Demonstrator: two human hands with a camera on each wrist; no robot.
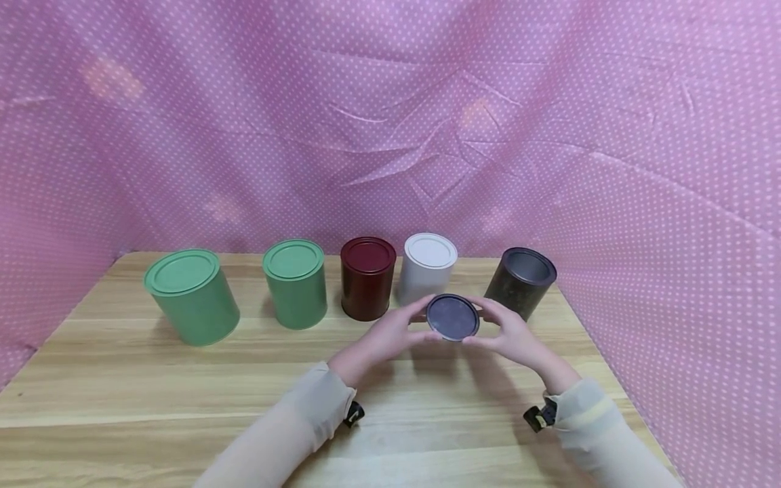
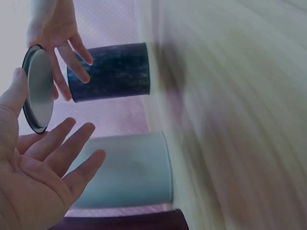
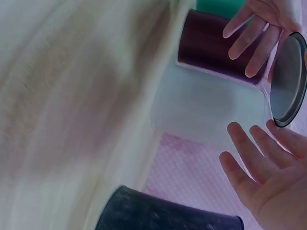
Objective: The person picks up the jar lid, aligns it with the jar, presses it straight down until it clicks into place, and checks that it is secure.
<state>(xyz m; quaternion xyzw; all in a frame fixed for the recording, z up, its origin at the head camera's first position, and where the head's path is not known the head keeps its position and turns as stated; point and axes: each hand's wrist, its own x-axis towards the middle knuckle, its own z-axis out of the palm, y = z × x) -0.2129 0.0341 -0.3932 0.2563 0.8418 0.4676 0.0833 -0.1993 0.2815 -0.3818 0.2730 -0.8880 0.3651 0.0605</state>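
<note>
Between both hands, above the table, is a round dark lid (image 1: 453, 317) with a raised rim, tilted to face the head camera. My left hand (image 1: 395, 331) pinches its left edge between thumb and forefinger, while my right hand (image 1: 509, 332) grips the opposite edge the same way. The other fingers of each hand are spread out, as both wrist views show. Behind my right hand stands an uncovered black can (image 1: 517, 288), its mouth facing up. A white can (image 1: 426, 274) with its lid on stands behind my left hand, partly hidden by it.
Left of the white can stand a lidded dark red can (image 1: 367, 285), a lidded green can (image 1: 295, 288) and a larger lidded green can (image 1: 198, 305). All are on the wooden table (image 1: 256, 379). A pink dotted cloth (image 1: 378, 135) hangs behind and at the sides.
</note>
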